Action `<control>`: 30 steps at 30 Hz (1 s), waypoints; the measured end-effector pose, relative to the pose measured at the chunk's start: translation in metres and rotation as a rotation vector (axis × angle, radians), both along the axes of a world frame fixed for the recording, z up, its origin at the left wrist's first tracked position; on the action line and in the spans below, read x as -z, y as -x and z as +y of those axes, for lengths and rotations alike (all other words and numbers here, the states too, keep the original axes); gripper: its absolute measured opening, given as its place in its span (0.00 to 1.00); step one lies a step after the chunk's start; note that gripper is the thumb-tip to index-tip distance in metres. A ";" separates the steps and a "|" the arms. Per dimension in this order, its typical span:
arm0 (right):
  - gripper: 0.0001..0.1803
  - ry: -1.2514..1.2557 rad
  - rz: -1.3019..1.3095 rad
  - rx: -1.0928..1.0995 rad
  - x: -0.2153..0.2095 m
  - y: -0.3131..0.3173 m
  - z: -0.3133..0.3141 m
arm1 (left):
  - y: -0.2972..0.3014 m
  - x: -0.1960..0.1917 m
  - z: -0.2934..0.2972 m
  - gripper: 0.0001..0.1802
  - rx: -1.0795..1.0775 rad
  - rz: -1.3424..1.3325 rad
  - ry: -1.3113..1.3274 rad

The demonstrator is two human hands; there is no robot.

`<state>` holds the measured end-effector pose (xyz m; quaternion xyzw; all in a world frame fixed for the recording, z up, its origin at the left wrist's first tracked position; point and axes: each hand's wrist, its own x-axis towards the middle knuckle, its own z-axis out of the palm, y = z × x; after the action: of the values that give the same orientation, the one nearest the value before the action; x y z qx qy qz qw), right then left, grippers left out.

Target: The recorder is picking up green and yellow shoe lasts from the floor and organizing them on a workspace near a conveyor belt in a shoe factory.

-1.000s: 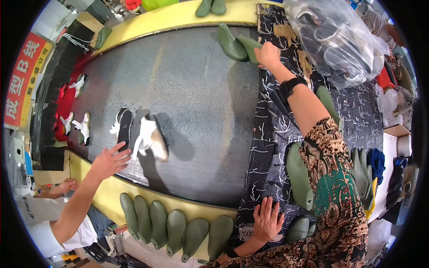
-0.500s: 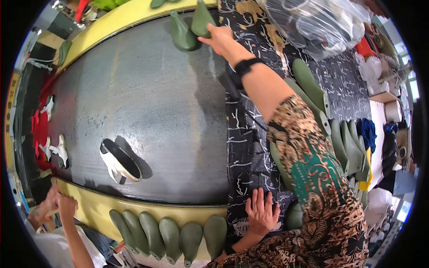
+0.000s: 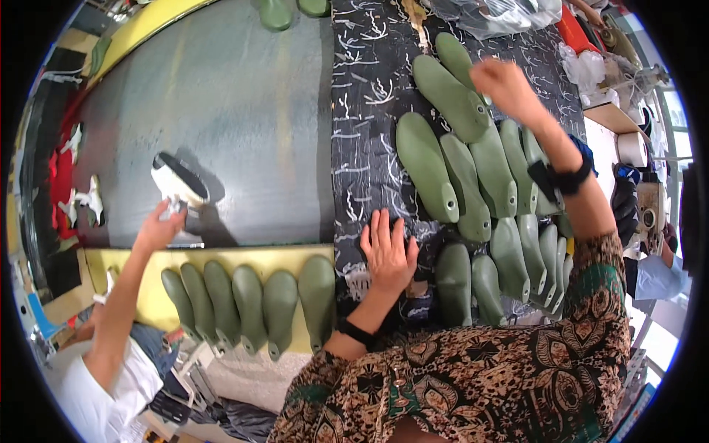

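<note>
My left hand (image 3: 389,253) lies flat with its fingers stretched out on the black, white-streaked table covering (image 3: 358,177). Above the far end of the grouped green shoe lasts, my right hand (image 3: 506,87) has its fingers curled, slightly blurred. It overlaps the heel end of the farthest last (image 3: 453,55); whether it grips that last is hidden. Next to it lies another green last (image 3: 447,92). A nearer last (image 3: 425,162) lies with its heel end toward me, beyond my left hand and to its right.
A grey conveyor belt (image 3: 244,96) runs along the left, with two lasts (image 3: 275,15) at its far edge. A co-worker's hand (image 3: 159,227) reaches to a white shoe (image 3: 177,181) there. Several lasts (image 3: 281,303) line the near yellow ledge (image 3: 122,273). Plastic bags (image 3: 495,15) lie at the back.
My right hand has left the last at the belt's far edge and come back to the grouped lasts. My view has shifted. The co-worker's hand has reached to the white shoe.
</note>
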<state>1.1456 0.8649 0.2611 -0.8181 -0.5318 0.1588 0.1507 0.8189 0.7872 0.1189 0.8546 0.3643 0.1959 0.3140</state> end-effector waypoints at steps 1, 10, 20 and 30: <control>0.12 -0.004 0.065 -0.001 -0.002 0.018 -0.026 | 0.000 0.002 0.001 0.25 -0.009 -0.012 -0.014; 0.19 0.427 -0.180 -0.044 0.056 0.091 -0.107 | -0.093 -0.059 0.031 0.30 0.000 0.037 0.092; 0.40 0.413 0.686 0.213 0.052 0.145 -0.079 | 0.011 -0.050 -0.007 0.33 -0.065 0.012 0.221; 0.48 0.272 -0.035 0.145 0.099 0.145 -0.031 | 0.127 -0.054 -0.075 0.29 -0.202 0.036 0.292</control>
<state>1.0007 0.8339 0.1622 -0.8699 -0.4473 0.2038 0.0402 0.6923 0.7118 0.1731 0.7624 0.4783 0.1561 0.4069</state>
